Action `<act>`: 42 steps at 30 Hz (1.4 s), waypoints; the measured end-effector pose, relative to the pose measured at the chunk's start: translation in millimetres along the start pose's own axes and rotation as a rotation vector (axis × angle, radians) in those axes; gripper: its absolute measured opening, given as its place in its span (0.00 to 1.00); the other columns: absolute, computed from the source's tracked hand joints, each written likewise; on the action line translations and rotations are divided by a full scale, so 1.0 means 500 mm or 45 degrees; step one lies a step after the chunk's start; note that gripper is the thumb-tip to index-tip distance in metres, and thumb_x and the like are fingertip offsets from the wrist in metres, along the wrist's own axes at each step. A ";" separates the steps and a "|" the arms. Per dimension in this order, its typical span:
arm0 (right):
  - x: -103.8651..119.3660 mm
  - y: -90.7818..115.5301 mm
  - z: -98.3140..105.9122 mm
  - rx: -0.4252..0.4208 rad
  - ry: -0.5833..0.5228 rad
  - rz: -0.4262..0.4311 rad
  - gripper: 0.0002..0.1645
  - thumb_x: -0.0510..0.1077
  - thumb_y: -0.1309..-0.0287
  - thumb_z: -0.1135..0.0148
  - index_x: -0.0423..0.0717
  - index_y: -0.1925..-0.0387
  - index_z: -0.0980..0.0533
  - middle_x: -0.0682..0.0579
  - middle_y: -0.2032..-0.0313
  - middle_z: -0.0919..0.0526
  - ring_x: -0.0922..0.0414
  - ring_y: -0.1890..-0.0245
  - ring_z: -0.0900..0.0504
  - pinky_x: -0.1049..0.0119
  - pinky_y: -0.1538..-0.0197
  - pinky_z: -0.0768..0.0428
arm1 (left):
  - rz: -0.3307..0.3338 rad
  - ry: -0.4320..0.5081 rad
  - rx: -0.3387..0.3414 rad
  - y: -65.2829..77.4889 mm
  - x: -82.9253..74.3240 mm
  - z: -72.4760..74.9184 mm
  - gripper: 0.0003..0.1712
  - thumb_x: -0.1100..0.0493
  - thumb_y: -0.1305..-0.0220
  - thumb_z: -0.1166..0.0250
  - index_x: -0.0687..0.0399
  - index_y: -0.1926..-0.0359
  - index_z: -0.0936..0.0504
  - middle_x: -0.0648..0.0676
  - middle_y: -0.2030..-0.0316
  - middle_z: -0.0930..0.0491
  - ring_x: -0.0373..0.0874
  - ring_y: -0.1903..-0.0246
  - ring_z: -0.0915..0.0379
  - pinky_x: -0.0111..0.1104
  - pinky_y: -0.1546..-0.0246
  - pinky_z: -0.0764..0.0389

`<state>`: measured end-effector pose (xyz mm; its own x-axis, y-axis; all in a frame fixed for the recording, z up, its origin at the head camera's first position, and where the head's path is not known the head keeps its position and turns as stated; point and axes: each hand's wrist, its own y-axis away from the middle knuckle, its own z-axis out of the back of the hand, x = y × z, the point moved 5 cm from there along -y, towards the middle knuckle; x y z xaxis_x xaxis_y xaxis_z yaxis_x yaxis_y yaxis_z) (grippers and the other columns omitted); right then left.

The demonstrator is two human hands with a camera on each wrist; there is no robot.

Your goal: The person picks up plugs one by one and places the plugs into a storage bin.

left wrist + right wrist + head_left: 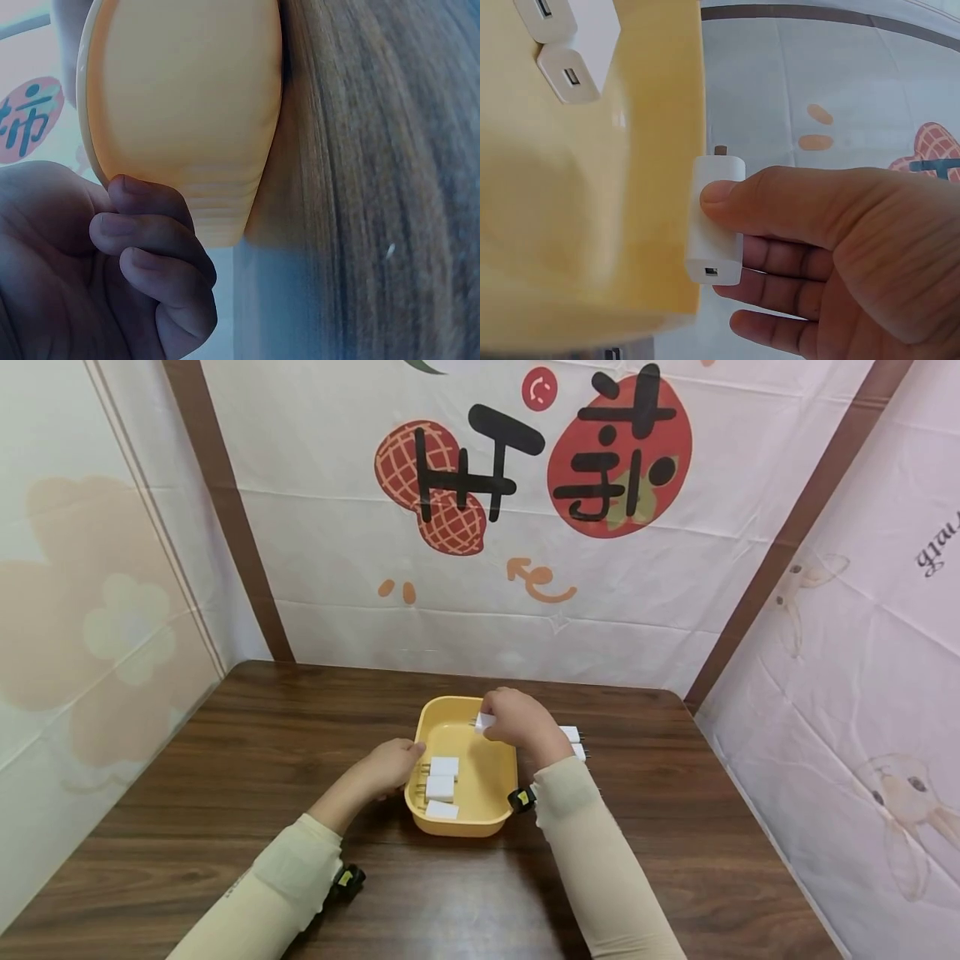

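Observation:
A yellow plastic bin (487,793) stands on the wooden table. My left hand (386,767) grips its left rim, and in the left wrist view its curled fingers (161,225) lie against the outer wall. Above the bin's far right part, my right hand (519,718) pinches a white USB charger (714,225) between thumb and fingers. Its prongs point left in the head view. Inside the bin, three white chargers (440,788) lie in a row along the left wall, prongs toward that wall. Two of these chargers (574,67) show in the right wrist view.
More white chargers (576,751) lie on the table right of the bin, partly hidden by my right forearm. The wooden table (262,760) ends at a printed cloth backdrop (330,585), with cloth walls at both sides.

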<state>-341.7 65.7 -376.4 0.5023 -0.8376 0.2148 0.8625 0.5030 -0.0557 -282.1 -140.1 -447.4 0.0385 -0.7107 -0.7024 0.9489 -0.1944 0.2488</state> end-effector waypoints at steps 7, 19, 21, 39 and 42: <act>0.002 -0.018 -0.018 0.026 -0.012 -0.004 0.16 0.41 0.45 0.29 0.47 0.53 0.16 0.53 0.57 0.15 0.57 0.58 0.21 0.59 0.50 0.20 | 0.011 -0.019 0.009 0.000 0.000 0.002 0.27 0.46 0.17 0.61 0.61 0.52 0.22 0.56 0.84 0.28 0.48 0.86 0.32 0.36 0.87 0.29; 0.022 -0.031 -0.030 0.081 -0.027 -0.017 0.17 0.42 0.43 0.28 0.47 0.51 0.17 0.53 0.54 0.15 0.56 0.55 0.19 0.58 0.46 0.20 | -0.003 -0.014 0.017 -0.002 0.003 0.001 0.27 0.46 0.16 0.61 0.62 0.48 0.23 0.55 0.85 0.28 0.48 0.86 0.32 0.36 0.87 0.29; 0.026 -0.031 -0.033 0.097 -0.035 -0.024 0.17 0.42 0.43 0.28 0.47 0.51 0.17 0.52 0.53 0.15 0.56 0.55 0.19 0.58 0.46 0.20 | 0.000 -0.012 0.018 0.000 0.001 0.001 0.27 0.46 0.17 0.61 0.62 0.48 0.23 0.55 0.85 0.28 0.48 0.86 0.32 0.36 0.87 0.29; 0.064 -0.049 -0.049 0.136 0.034 0.026 0.20 0.44 0.42 0.26 0.47 0.48 0.17 0.53 0.52 0.15 0.57 0.53 0.18 0.59 0.46 0.19 | 0.028 0.018 0.007 0.006 0.001 0.003 0.27 0.46 0.17 0.61 0.61 0.51 0.22 0.54 0.85 0.29 0.48 0.87 0.33 0.35 0.88 0.31; 0.066 -0.050 -0.055 0.150 0.003 0.028 0.19 0.44 0.42 0.26 0.47 0.48 0.17 0.53 0.52 0.15 0.57 0.54 0.18 0.59 0.46 0.19 | 0.035 0.017 0.011 0.007 0.001 0.004 0.27 0.46 0.17 0.61 0.62 0.48 0.23 0.54 0.85 0.29 0.48 0.87 0.33 0.35 0.88 0.30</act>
<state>-345.1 19.6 -394.6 0.5211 -0.8266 0.2124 0.8383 0.5425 0.0545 -279.4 -142.7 -445.3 0.0685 -0.7066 -0.7043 0.9448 -0.1808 0.2734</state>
